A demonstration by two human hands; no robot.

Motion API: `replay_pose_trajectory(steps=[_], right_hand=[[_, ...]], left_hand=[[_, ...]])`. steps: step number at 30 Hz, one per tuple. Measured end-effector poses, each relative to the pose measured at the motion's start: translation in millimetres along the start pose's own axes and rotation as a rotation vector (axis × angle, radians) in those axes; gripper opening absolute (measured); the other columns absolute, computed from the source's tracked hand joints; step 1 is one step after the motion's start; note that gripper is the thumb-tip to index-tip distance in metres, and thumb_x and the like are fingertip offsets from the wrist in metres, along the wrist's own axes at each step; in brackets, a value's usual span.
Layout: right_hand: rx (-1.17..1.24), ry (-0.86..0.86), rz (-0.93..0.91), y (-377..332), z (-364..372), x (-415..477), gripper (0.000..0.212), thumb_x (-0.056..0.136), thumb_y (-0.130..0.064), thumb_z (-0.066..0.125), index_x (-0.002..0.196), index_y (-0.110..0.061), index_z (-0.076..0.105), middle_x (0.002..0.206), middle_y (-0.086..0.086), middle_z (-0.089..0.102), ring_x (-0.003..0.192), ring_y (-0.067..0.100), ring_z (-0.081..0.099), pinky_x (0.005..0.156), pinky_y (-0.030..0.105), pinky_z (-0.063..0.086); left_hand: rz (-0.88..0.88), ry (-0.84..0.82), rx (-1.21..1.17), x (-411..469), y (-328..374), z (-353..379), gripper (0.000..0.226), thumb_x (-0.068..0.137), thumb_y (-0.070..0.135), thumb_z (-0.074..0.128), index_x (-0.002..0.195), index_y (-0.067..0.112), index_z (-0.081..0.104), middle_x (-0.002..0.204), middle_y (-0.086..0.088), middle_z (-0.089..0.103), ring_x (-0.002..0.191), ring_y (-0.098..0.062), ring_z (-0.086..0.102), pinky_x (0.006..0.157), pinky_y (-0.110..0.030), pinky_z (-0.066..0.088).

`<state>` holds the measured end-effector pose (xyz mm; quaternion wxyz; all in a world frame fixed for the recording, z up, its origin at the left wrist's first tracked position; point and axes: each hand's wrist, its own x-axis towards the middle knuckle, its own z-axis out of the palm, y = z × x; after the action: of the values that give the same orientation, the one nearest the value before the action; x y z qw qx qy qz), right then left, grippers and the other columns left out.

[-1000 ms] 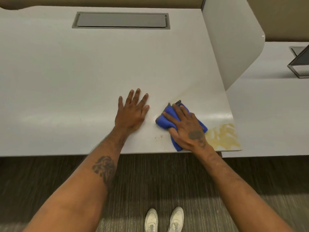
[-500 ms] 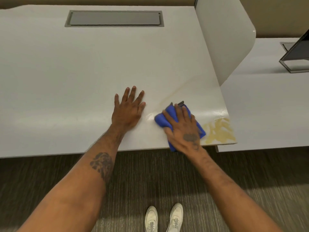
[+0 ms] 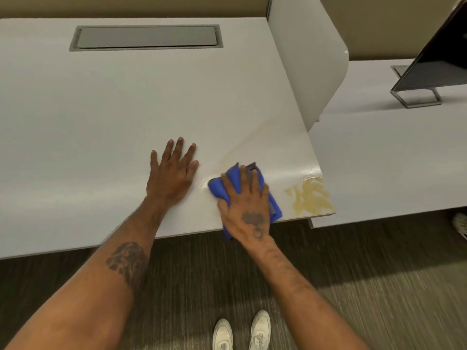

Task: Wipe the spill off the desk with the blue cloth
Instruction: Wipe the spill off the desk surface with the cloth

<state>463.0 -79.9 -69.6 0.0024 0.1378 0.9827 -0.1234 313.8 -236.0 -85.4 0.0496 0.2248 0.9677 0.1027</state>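
The right hand (image 3: 246,205) lies flat on the folded blue cloth (image 3: 236,176), fingers spread and pressing it down onto the white counter (image 3: 126,109) close to the near edge; the near corner of the cloth hangs slightly past that edge. The cloth is pinned under the palm, not pinched between the fingers. The left hand (image 3: 171,173) rests open and empty, palm down on the counter just to the left of the cloth, apart from it, and looks like a brace.

The main patch of the spill (image 3: 312,198), a yellowish smeared stain, sits at the near right corner of the counter, to the right of the cloth and near it but not touching; a strip of bare counter lies between them. The right hand is clearly the nearer one. The patch runs right up to the counter's near and right edges, so a sweep to the right would probably need to stop short of pushing liquid over the side. A fainter yellowish streak (image 3: 242,145) runs diagonally from beside the cloth away toward the upright divider panel (image 3: 308,59); its long axis points up and to the right. The cloth's own long axis runs roughly near-to-far, angled slightly leftward at its far end.

The wiping appears partly done, with the corner patch untouched.
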Motion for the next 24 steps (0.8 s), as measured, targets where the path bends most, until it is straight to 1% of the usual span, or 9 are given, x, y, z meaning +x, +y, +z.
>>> replay_pose_trajectory(steps=[3,5,8,11,15,17,19,21,24], right_hand=[[-0.001,-0.107,-0.335,4,2,-15,0.061,0.092,-0.049,0.035,0.151,-0.039,0.026,0.164,0.000,0.014,0.151,0.026,0.008,0.120,0.052,0.004],[0.024,-0.130,-0.383,36,-7,-15,0.060,0.092,-0.048,0.034,0.151,-0.040,0.026,0.164,-0.001,0.016,0.151,0.024,0.012,0.120,0.052,0.008],[0.021,-0.044,-0.044,71,-16,12,0.064,0.089,-0.049,0.025,0.152,-0.036,0.027,0.163,0.003,0.017,0.150,0.026,0.013,0.119,0.055,0.016],[0.020,0.012,0.194,52,-15,35,0.062,0.094,-0.048,0.027,0.154,-0.033,0.020,0.164,0.009,0.010,0.151,0.032,0.006,0.119,0.057,0.010],[0.035,-0.075,-0.200,18,-9,7,0.061,0.092,-0.047,0.035,0.151,-0.038,0.025,0.165,0.001,0.011,0.151,0.026,0.005,0.121,0.053,0.006],[0.035,-0.165,-0.392,39,-15,13,0.061,0.090,-0.047,0.039,0.150,-0.043,0.027,0.165,-0.005,0.011,0.152,0.021,0.005,0.120,0.047,0.001],[0.008,-0.158,-0.464,70,-21,42,0.060,0.089,-0.047,0.040,0.148,-0.044,0.031,0.164,-0.005,0.017,0.151,0.020,0.011,0.120,0.046,0.007],[0.021,-0.090,-0.345,96,-27,84,0.063,0.086,-0.050,0.035,0.147,-0.040,0.037,0.162,0.000,0.021,0.150,0.024,0.016,0.119,0.049,0.018],[-0.010,-0.049,-0.109,119,-31,147,0.061,0.091,-0.052,0.031,0.151,-0.040,0.028,0.165,0.006,0.009,0.151,0.026,0.007,0.119,0.050,0.016]], left_hand=[[0.016,0.013,0.004,0,-1,1,0.060,0.099,0.054,0.009,0.156,0.034,0.014,0.166,0.001,0.008,0.153,-0.019,0.003,0.119,-0.056,0.002],[0.027,0.008,-0.010,-2,-1,1,0.059,0.100,0.053,0.010,0.156,0.034,0.013,0.166,0.001,0.007,0.153,-0.017,0.002,0.120,-0.053,0.000],[0.015,0.020,-0.009,-4,1,-1,0.055,0.103,0.048,0.015,0.156,0.032,0.014,0.166,0.001,0.007,0.153,-0.015,0.000,0.120,-0.052,-0.001],[0.009,0.017,-0.021,-5,3,-1,0.056,0.103,0.049,0.014,0.156,0.031,0.014,0.166,0.000,0.007,0.153,-0.016,0.001,0.121,-0.051,0.002],[0.005,0.000,-0.038,-4,1,-3,0.063,0.098,0.054,0.009,0.156,0.032,0.014,0.166,0.001,0.008,0.153,-0.017,0.004,0.121,-0.050,0.004],[0.000,0.001,-0.036,-3,-1,-4,0.063,0.097,0.054,0.009,0.156,0.033,0.014,0.166,0.002,0.009,0.153,-0.016,0.004,0.122,-0.050,0.005],[0.001,-0.004,-0.035,-3,1,-3,0.061,0.098,0.053,0.010,0.156,0.034,0.014,0.166,0.003,0.008,0.152,-0.015,0.003,0.122,-0.049,0.005],[-0.010,0.001,-0.024,-3,0,-1,0.060,0.099,0.052,0.010,0.156,0.034,0.015,0.166,0.004,0.008,0.152,-0.013,0.003,0.122,-0.048,0.005],[-0.019,0.011,-0.001,-1,0,0,0.059,0.099,0.051,0.010,0.156,0.035,0.016,0.166,0.005,0.009,0.152,-0.012,0.002,0.122,-0.047,0.006]])
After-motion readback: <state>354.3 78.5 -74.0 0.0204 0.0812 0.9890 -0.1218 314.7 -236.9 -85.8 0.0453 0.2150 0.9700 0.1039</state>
